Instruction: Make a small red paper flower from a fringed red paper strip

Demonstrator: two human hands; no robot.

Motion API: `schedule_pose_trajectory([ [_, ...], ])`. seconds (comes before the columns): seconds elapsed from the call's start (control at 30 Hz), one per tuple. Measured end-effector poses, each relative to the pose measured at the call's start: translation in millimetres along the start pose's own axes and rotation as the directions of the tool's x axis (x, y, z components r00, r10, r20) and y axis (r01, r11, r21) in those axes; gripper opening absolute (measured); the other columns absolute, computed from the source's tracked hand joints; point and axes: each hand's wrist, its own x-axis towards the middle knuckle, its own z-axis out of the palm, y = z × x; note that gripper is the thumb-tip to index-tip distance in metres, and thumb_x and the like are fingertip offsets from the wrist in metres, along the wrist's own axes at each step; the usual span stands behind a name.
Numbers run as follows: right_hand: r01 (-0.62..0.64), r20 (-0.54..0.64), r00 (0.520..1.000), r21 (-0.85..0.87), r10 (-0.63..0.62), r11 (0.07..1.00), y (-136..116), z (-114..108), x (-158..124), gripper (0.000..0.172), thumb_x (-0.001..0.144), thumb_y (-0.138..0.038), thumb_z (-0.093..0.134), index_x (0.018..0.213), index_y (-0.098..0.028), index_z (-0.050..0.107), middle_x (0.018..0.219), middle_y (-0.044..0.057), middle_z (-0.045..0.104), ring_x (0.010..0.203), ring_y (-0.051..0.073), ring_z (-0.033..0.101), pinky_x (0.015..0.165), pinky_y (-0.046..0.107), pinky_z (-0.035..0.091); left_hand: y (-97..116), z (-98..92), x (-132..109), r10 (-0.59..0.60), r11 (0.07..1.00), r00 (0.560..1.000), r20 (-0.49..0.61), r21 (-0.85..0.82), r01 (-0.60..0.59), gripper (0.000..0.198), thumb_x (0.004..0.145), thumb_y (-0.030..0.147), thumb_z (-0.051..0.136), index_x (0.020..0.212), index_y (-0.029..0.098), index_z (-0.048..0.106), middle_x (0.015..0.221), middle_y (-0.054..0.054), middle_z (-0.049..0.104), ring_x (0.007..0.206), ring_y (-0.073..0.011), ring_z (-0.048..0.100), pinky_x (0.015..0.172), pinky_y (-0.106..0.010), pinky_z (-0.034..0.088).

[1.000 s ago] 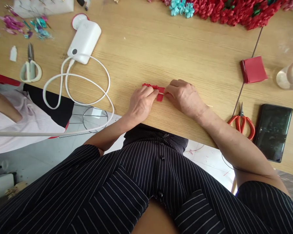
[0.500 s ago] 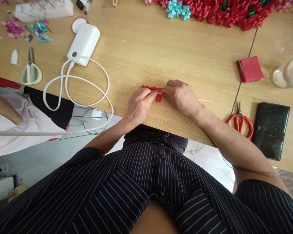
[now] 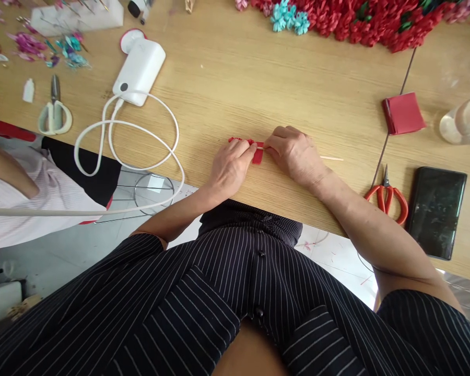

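head view: left hand, grip pinching red strip; right hand, grip pinching pale stick laid across strip; surface beneath.

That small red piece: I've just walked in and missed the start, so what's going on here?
A person's left hand and right hand pinch a small red piece on the table, bunched beside the left hand. A pale stick pokes out from beneath the right hand. A stack of red sheets lies untouched to the right.

From the head camera I see the left hand holding red fabric, the right hand pinching a pale stick
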Motion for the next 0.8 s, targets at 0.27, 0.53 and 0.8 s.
schedule_pose_trajectory([
  [0.27, -0.002, -0.02, 1.0, 0.069, 0.003, 0.998, 2.7, 4.8, 0.7, 0.032, 0.107, -0.026, 0.039, 0.107, -0.022, 0.072, 0.109, 0.012, 0.071, 0.104, 0.026, 0.059, 0.085, 0.038, 0.046, -2.1, -3.0, -2.8, 0.034, 0.999, 0.999, 0.011, -0.02, -0.034, 0.043, 0.112, 0.03, 0.032, 0.134, 0.018, 0.067, 0.112, -0.013, 0.073, 0.108, -0.0269, 0.068, 0.099, -0.043, 0.055],
  [0.53, -0.058, -0.088, 0.994, 0.087, 0.066, 0.994, 5.3, 2.1, 1.3, 0.034, 0.106, -0.025, 0.041, 0.118, -0.022, 0.072, 0.115, 0.014, 0.072, 0.109, 0.028, 0.062, 0.089, 0.042, 0.049, -5.3, 0.4, 4.7, 0.013, 0.996, 1.0, 0.017, -0.085, -0.011, 0.042, 0.113, 0.032, 0.032, 0.133, 0.02, 0.067, 0.113, -0.011, 0.074, 0.11, -0.0252, 0.068, 0.101, -0.041, 0.054],
  [0.8, -0.07, -0.094, 0.992, 0.098, 0.08, 0.993, 0.8, 0.1, 1.6, 0.035, 0.107, -0.025, 0.037, 0.115, -0.021, 0.072, 0.118, 0.014, 0.071, 0.11, 0.027, 0.061, 0.091, 0.04, 0.048, -6.0, 2.9, 4.5, 0.025, 0.998, 1.0, 0.006, -0.065, -0.025, 0.046, 0.113, 0.034, 0.028, 0.134, 0.019, 0.067, 0.11, -0.011, 0.073, 0.107, -0.0241, 0.068, 0.1, -0.04, 0.055],
])
